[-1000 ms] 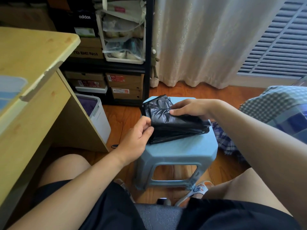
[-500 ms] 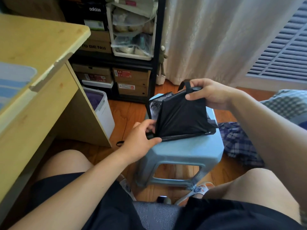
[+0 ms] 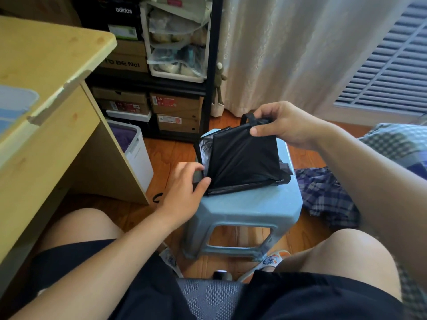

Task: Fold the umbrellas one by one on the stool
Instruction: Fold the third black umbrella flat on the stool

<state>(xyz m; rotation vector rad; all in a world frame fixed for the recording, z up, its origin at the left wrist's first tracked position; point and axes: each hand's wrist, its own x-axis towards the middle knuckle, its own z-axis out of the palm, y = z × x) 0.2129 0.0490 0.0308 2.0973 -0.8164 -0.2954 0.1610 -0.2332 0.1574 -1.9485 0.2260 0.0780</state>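
Pinching the umbrella [image 3: 240, 158] flap with right hand [image 3: 284, 125], left hand [image 3: 184, 188] pressing flat-fingered; risking fabric slipping, folds springing loose on stool [image 3: 249, 209].

A black umbrella [image 3: 240, 161] lies across the far half of a pale blue plastic stool [image 3: 245, 209], its collapsed frame resting along the seat from left to right. One flap of its canopy is lifted up and stretched into a taut, smooth panel, with a black strap loop [image 3: 250, 117] standing at the raised upper edge. Behind the left edge of this panel a paler patterned lining shows. The stool stands on a wooden floor.
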